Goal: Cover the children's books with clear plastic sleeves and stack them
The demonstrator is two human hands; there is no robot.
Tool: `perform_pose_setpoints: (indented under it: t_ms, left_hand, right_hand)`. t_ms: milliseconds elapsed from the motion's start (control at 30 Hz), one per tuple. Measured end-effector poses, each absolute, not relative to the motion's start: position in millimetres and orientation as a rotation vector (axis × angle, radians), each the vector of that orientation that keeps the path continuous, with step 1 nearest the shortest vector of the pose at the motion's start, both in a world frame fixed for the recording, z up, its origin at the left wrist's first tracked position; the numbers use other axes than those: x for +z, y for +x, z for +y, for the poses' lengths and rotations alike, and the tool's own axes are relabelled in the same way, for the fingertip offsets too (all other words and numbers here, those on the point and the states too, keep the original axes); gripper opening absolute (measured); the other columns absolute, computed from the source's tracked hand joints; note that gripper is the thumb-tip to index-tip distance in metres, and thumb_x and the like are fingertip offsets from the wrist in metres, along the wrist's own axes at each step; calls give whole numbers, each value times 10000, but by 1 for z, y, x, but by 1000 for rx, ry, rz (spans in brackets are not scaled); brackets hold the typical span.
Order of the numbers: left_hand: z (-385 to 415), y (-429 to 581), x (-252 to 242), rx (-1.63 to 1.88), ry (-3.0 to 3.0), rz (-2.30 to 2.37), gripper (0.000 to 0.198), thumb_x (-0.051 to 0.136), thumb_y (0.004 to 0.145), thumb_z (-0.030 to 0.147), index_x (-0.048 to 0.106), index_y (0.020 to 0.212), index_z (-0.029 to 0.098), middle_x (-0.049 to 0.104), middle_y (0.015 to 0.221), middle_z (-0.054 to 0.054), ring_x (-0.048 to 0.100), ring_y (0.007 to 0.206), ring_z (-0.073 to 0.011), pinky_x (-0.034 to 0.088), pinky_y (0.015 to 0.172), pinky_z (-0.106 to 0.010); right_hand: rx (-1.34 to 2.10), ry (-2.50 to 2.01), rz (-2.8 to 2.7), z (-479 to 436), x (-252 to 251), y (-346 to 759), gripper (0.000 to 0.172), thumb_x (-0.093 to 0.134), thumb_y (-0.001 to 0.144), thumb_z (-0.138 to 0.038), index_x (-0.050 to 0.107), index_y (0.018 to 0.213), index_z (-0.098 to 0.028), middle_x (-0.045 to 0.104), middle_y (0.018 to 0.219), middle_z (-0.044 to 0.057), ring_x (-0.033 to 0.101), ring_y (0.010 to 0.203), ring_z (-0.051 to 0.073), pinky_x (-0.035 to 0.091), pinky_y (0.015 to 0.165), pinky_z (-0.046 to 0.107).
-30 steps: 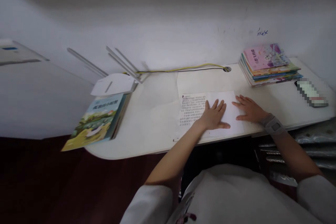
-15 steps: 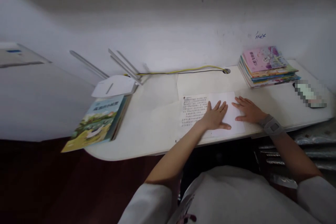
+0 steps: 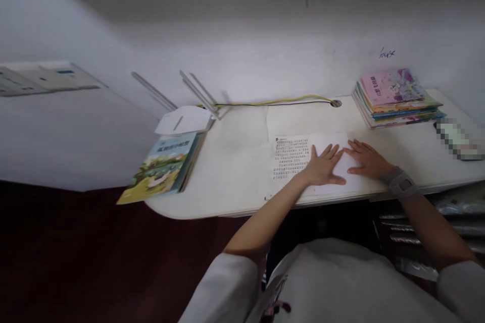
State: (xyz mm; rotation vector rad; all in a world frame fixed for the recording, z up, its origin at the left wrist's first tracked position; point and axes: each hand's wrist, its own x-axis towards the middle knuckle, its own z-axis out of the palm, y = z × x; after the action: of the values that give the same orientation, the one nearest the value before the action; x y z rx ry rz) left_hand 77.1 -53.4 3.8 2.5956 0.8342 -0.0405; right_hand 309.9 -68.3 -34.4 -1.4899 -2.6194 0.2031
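Observation:
An open booklet (image 3: 291, 157) lies on the white desk (image 3: 235, 176), printed text on its left page and a blank white page on its right. My left hand (image 3: 324, 165) rests flat across the blank page near the fold, fingers spread. At that page's right edge, my right hand (image 3: 368, 159) also lies flat with its fingers apart. The fingertips of both hands are close together. Neither hand grips anything. A grey band (image 3: 401, 181) circles my right wrist.
A stack of books (image 3: 397, 101) stands at the back right, with a pixelated phone-like object (image 3: 458, 139) beside it. To the left, picture books (image 3: 159, 166) overhang the desk edge before a white router (image 3: 184, 120). Yellow and black cables (image 3: 280, 101) run along the wall.
The whole view has shifted, so the desk and its things appear farther right. My left hand has come slightly nearer to my right hand; both stay flat on the booklet.

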Motion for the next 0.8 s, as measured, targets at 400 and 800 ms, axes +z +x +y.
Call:
perform_pose_setpoints:
  t_ms: [400,800]
  left_hand:
    - [-62,64,5,664,1953,1393,681,379,914,467,166,1478,150,143,1568,-159,112,1448,-254,202,1142,-479]
    - [-52,56,30,774,1395,1280,593,323,932,413,185,1482,239,206,1565,-79,305,1389,-239,422,999,-404]
  right_hand:
    - [185,-1490,-2596,-70,-35,308,784,494,826,-629,362,1440,-160,305,1505,186,257,1396,337,283,1089,540]
    - [251,-1491,-2586,-69,-33,309,835,459,821,-677,306,1466,-169,276,1525,164,227,1409,321,246,1116,502]
